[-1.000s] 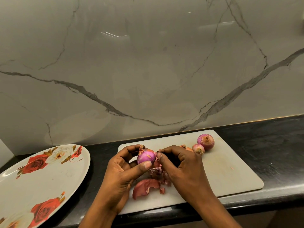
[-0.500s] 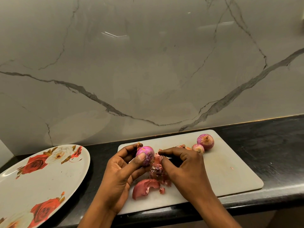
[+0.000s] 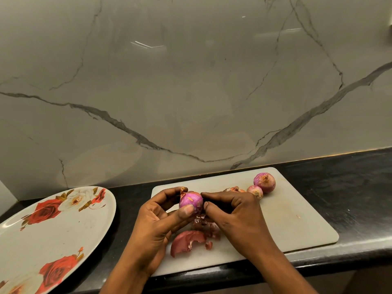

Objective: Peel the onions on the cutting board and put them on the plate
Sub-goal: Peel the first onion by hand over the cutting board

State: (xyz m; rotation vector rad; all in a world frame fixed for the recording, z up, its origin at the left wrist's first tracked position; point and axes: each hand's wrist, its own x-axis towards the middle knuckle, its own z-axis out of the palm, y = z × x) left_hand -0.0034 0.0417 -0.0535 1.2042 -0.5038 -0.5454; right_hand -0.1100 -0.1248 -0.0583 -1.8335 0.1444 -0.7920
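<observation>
Shed skins (image 3: pixel 187 240) lie near the front edge of the cutting board (image 3: pixel 297 225). Above them, the left hand (image 3: pixel 157 225) grips one onion (image 3: pixel 191 200) between thumb and curled fingers; the right hand (image 3: pixel 237 217) pinches at its right side. Judged status: this onion is nearly stripped and not yet transferred. The plate (image 3: pixel 53 236), beside the board's left edge, shows no onions. Towards the far right corner, two unpeeled onions (image 3: pixel 264 181) touch; a third onion (image 3: pixel 234 189) is partly hidden. All three are left to peel

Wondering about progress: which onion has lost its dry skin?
The glossy purple onion in the left hand; the other onions at the far edge of the board keep papery skins.
</observation>
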